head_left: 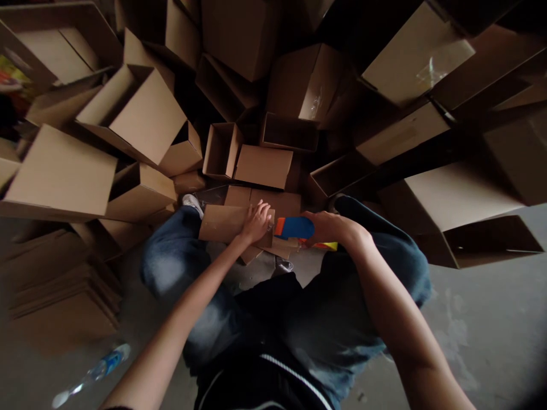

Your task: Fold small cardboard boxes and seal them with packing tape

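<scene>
I sit on the floor with a small cardboard box [220,223] between my knees. My left hand [256,222] lies on the box's right end, fingers pressed down on the flaps and partly spread. My right hand [331,228] is closed round a blue and orange tape dispenser [294,228], whose orange nose touches the box's right edge. The dispenser's tape roll is hidden behind my fingers.
Many assembled cardboard boxes [141,114] are heaped in a half circle ahead and to both sides. A stack of flat cardboard sheets [60,290] lies at the left. A plastic water bottle [96,373] lies on the concrete floor at lower left.
</scene>
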The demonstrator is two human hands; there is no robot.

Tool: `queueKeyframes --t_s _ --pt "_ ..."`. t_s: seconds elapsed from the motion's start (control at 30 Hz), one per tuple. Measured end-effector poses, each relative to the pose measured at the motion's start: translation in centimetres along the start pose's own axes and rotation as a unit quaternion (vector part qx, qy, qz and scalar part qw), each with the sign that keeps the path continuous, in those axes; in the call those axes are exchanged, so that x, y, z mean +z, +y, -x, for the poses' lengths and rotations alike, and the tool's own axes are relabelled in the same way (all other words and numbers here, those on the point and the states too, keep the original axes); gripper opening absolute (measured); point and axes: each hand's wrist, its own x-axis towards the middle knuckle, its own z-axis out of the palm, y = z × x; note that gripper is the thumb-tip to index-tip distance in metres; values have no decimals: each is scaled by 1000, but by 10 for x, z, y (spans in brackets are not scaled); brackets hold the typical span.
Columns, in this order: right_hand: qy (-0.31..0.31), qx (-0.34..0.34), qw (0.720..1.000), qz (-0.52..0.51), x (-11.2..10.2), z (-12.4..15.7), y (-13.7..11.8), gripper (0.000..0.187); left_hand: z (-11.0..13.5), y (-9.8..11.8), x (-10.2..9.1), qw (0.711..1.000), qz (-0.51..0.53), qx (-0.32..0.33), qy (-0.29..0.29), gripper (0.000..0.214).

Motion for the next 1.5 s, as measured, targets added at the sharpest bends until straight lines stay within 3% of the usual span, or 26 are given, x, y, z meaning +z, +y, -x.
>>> queueKeyframes --t_s 0.2,0.4,0.57,0.77,0.9,1.27,1.5 --pt "5 8 1000 4 4 -1 3 77 -4 23 23 996 -7 -37 87 43" --pt "-6 9 999 -44 5 3 6 84 1 21 16 997 -24 -14 72 43" --pt "13 7 999 -50 2 22 6 78 0 26 18 997 -13 -2 70 45" --pt "47 22 996 -72 1 44 37 73 -3 22 23 997 1 0 83 43" --pt "33 21 996 -79 -2 39 49 74 -2 20 24 997 2 2 82 44" --pt "20 25 995 -93 -3 33 49 73 -9 27 26 999 -3 3 50 47" --pt "36 32 995 -86 -2 30 45 77 -8 25 31 997 5 2 82 44"
